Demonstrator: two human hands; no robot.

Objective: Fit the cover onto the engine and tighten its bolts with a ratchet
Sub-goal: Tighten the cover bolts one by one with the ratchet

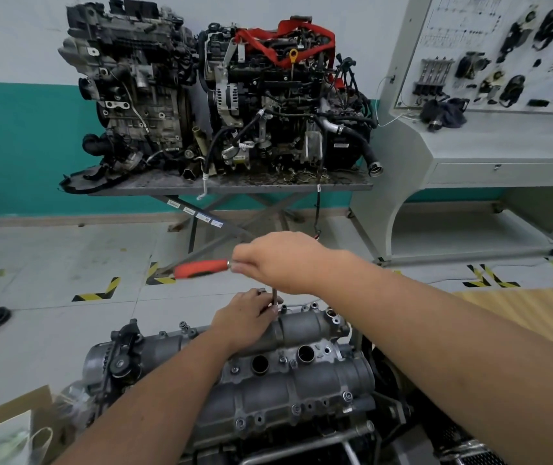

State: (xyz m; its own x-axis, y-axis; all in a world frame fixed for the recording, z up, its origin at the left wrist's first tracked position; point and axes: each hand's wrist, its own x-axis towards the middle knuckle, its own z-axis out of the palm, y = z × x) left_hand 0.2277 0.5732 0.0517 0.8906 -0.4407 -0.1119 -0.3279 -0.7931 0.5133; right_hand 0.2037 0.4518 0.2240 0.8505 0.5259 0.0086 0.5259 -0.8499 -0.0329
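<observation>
Gripping orange-handled ratchet (201, 268), hands on slim steel extension (274, 298), ribbed grey cover (302, 394)

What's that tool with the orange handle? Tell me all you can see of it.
The ratchet has an orange handle, blurred, pointing left and roughly level above the cover. The right hand grips its head end. A thin dark metal extension drops from there to the cover's far edge, where the left hand pinches its lower end. The head itself is hidden.
</observation>
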